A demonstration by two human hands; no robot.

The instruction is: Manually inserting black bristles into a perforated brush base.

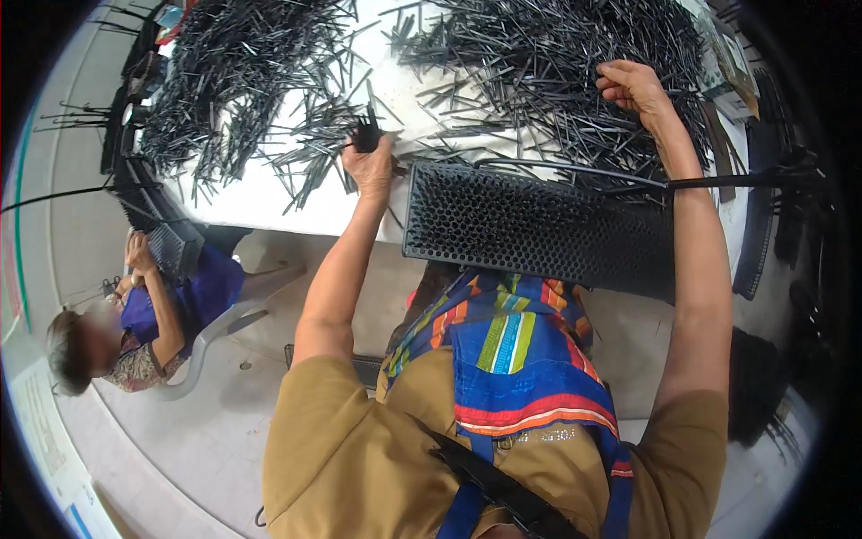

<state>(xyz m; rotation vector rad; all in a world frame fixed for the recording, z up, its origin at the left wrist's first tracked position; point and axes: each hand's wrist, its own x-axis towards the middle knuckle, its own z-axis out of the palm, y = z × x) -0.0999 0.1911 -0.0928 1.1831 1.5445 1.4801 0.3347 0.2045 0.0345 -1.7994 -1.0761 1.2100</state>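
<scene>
Held in my left hand (369, 169) is a small bunch of thin black strips (366, 135), at the table's near side, left of the perforated tray. My right hand (634, 88) is over the big pile of black strips (557, 67) at the far right, fingers drawn together; whether a strip is between them is too small to tell. A long black perforated tray (539, 229) lies at the table's near edge, over my lap, its top covered in rows of round holes. My right forearm passes over its right end.
Another heap of strips (242, 76) covers the table's left, with loose ones scattered on the white tabletop (377, 49). A thin black rod (575, 168) crosses above the tray. A box (723, 67) stands far right. At left, a seated person handles another perforated tray (175, 247).
</scene>
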